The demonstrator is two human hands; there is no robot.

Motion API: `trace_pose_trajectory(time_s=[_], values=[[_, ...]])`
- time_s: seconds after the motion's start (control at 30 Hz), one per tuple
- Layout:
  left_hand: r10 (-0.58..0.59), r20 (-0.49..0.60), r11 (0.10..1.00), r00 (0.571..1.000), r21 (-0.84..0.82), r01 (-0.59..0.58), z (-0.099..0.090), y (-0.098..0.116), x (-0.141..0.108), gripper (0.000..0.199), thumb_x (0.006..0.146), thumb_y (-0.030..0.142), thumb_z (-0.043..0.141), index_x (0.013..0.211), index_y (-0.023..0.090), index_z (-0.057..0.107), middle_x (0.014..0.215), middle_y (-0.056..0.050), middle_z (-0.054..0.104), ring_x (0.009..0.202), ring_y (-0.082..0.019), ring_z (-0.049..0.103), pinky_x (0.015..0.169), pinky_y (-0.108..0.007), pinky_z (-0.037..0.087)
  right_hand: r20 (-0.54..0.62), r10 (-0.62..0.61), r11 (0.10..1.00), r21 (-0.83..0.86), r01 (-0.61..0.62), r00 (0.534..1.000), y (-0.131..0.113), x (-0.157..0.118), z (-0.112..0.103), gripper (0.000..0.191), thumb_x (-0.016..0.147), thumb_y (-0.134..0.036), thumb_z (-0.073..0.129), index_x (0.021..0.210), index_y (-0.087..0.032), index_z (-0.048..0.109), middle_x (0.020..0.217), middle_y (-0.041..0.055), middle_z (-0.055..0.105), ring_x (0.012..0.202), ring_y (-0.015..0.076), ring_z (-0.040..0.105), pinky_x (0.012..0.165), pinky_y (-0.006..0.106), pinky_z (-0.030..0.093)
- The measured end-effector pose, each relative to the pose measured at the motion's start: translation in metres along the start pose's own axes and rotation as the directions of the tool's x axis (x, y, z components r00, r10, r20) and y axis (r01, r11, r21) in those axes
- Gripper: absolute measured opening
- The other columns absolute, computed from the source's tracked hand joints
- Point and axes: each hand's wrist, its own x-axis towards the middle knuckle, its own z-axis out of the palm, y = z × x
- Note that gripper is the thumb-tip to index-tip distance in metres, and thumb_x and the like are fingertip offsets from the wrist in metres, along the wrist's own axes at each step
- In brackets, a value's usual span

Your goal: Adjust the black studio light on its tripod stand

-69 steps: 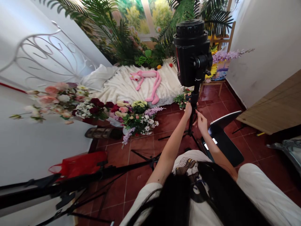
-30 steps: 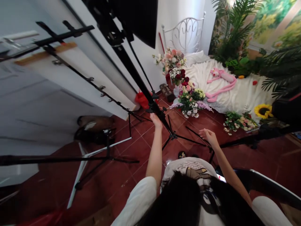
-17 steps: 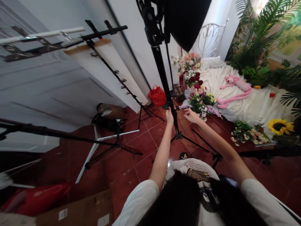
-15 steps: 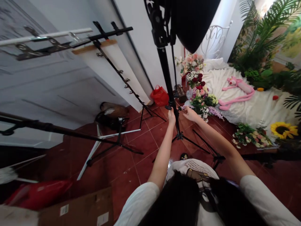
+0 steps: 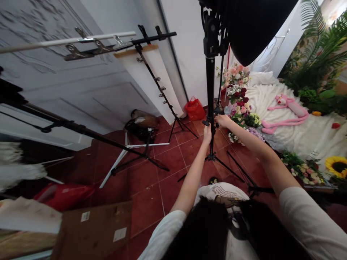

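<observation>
A black light stand (image 5: 210,83) rises in front of me, with a large black softbox (image 5: 255,29) at its top. My left hand (image 5: 207,133) is closed around the stand's column, just under a black collar with a lever (image 5: 206,123). On the other side of the column, my right hand (image 5: 222,121) has its fingers bent together at a small dark knob (image 5: 217,125). Its fingertips are partly hidden, so the exact grip is hard to see. The stand's legs spread on the red tiles below my hands.
Artificial flowers (image 5: 240,104) and a pink plush toy (image 5: 291,106) on a cream blanket (image 5: 287,141) lie to the right. A backdrop stand with clips (image 5: 155,76) and another black stand (image 5: 89,133) are on the left. A red bag (image 5: 195,109) sits by the wall; a cardboard box (image 5: 100,224) is at lower left.
My right hand has moved in to the column, and its spread fingers have closed at the knob. My left hand stays on the column. The view has shifted to the left.
</observation>
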Motion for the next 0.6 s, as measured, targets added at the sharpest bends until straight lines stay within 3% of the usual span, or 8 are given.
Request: trace_pose_trajectory(time_s=[0.13,0.3,0.47,0.6], values=[[0.000,-0.026,1.000,1.000,-0.001,0.000,0.000,0.000,0.001,0.059,0.078,0.079,0.059,0.081,0.020,0.062,0.077,-0.003,0.066,0.078,-0.016,0.066,0.072,-0.027,0.050,-0.077,-0.025,1.000,0.013,0.026,0.997,-0.001,-0.006,0.017,0.023,0.095,-0.016,0.060,0.113,-0.018,0.073,0.111,0.0126,0.075,0.110,0.0276,0.065,0.078,0.030,0.045],[-0.016,-0.025,1.000,1.000,-0.007,0.015,-0.001,-0.004,0.001,0.061,0.078,0.079,0.058,0.083,0.019,0.064,0.082,-0.005,0.069,0.084,-0.017,0.068,0.078,-0.029,0.053,-0.271,0.001,1.000,0.026,0.007,0.963,-0.011,-0.026,0.058,0.035,0.106,-0.020,0.037,0.124,-0.010,0.065,0.111,0.0188,0.071,0.112,0.0283,0.057,0.090,0.036,0.041],[-0.002,-0.016,1.000,1.000,-0.013,0.002,-0.003,-0.010,0.003,0.064,0.076,0.083,0.058,0.082,0.019,0.065,0.081,-0.005,0.069,0.080,-0.018,0.067,0.077,-0.031,0.054,-0.383,0.162,0.986,0.105,-0.132,0.909,-0.013,-0.017,0.069,0.029,0.096,-0.020,0.056,0.124,-0.010,0.058,0.123,0.0199,0.061,0.116,0.0310,0.052,0.087,0.036,0.044],[0.030,-0.043,0.999,0.999,-0.042,-0.032,-0.001,-0.013,0.005,0.068,0.072,0.087,0.057,0.080,0.020,0.065,0.080,-0.005,0.069,0.074,-0.017,0.065,0.074,-0.030,0.053,-0.344,0.128,0.990,0.101,-0.099,0.930,-0.006,-0.004,0.062,0.040,0.091,-0.015,0.061,0.129,-0.009,0.052,0.129,0.0209,0.057,0.117,0.0324,0.052,0.091,0.040,0.046]])
